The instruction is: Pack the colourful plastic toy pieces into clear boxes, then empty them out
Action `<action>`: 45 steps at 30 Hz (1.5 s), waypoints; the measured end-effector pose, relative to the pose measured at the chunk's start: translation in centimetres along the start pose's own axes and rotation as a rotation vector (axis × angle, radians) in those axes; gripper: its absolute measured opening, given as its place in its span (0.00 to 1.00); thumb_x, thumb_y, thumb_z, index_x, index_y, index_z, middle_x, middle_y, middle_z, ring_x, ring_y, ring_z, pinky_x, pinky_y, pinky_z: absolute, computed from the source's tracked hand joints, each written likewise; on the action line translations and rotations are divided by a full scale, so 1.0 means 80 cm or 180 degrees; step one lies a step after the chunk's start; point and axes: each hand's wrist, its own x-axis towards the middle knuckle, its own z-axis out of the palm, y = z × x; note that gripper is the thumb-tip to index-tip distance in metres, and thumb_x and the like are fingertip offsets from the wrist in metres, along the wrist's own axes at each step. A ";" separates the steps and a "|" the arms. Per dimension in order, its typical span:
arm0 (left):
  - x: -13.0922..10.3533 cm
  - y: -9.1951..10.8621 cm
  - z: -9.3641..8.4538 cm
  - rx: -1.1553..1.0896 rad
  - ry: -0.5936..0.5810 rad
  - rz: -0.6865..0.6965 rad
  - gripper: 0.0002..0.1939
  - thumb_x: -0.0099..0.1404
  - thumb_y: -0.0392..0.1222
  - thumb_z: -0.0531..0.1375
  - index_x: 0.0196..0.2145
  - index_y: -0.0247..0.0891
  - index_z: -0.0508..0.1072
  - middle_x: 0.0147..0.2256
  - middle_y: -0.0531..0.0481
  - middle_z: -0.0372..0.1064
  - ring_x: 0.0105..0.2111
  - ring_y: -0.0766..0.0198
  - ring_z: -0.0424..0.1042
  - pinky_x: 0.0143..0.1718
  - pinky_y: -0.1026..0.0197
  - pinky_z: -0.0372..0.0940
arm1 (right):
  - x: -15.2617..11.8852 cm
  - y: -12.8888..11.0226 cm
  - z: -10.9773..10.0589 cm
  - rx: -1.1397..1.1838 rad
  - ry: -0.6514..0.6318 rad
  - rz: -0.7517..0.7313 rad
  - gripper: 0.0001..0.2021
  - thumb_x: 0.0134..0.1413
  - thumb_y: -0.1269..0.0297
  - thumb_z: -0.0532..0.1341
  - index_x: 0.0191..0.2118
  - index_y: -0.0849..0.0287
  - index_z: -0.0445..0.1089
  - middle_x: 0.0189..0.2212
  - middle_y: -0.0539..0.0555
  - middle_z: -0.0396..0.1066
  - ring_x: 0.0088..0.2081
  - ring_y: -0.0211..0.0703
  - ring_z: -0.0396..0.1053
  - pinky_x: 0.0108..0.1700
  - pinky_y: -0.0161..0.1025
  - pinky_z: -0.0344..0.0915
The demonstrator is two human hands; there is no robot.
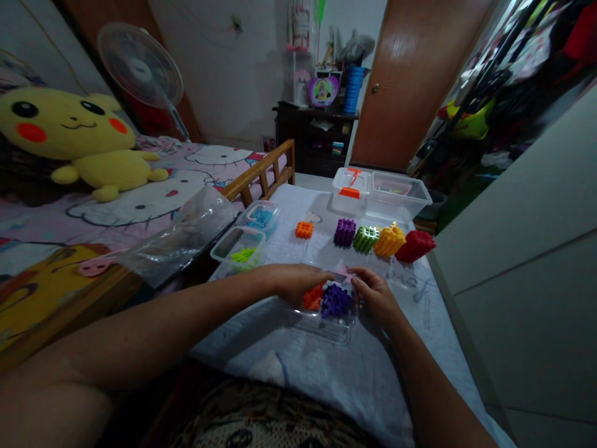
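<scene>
A clear plastic box point(342, 330) on the cloth-covered table holds orange interlocking blocks point(313, 296) and a purple block piece point(336, 301). My left hand point(301, 285) reaches over the box's left side beside the orange blocks; its thumb points right, while its other fingers are largely hidden. At the far right corner of the box, my right hand point(374, 294) has thumb and forefinger pinched together. A small pale pink patch shows by those fingertips, too blurred to name. What the pinch holds is unclear.
Behind the box stand purple point(345, 232), green point(366, 238), yellow point(390, 240) and red point(415, 246) block stacks, with an orange one point(304, 229) further left. Open tub point(219, 250) and blue-filled box point(275, 211) stand left; lidded box point(342, 202) and clear bin point(396, 208) stand behind.
</scene>
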 end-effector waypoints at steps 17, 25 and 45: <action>-0.001 0.031 -0.016 0.0400 -0.0266 -0.0738 0.14 0.63 0.35 0.62 0.47 0.38 0.71 0.49 0.40 0.76 0.46 0.53 0.76 0.43 0.58 0.69 | 0.000 -0.002 -0.001 -0.0104 0.0000 0.0033 0.23 0.46 0.47 0.71 0.43 0.57 0.74 0.20 0.44 0.67 0.18 0.33 0.60 0.21 0.33 0.57; -0.001 0.022 -0.010 0.0277 -0.0221 -0.0687 0.17 0.63 0.35 0.61 0.50 0.39 0.71 0.50 0.41 0.75 0.47 0.53 0.75 0.43 0.58 0.68 | 0.000 -0.001 -0.001 -0.0123 0.0002 0.0032 0.22 0.46 0.47 0.70 0.43 0.57 0.73 0.20 0.44 0.66 0.18 0.33 0.60 0.21 0.33 0.57; 0.088 -0.119 -0.091 0.0811 0.0683 -0.1811 0.37 0.47 0.35 0.68 0.57 0.36 0.70 0.58 0.36 0.67 0.55 0.46 0.68 0.52 0.53 0.65 | 0.001 0.004 -0.003 -0.0134 -0.0014 -0.0012 0.21 0.49 0.47 0.70 0.44 0.57 0.73 0.22 0.45 0.66 0.19 0.32 0.61 0.21 0.32 0.59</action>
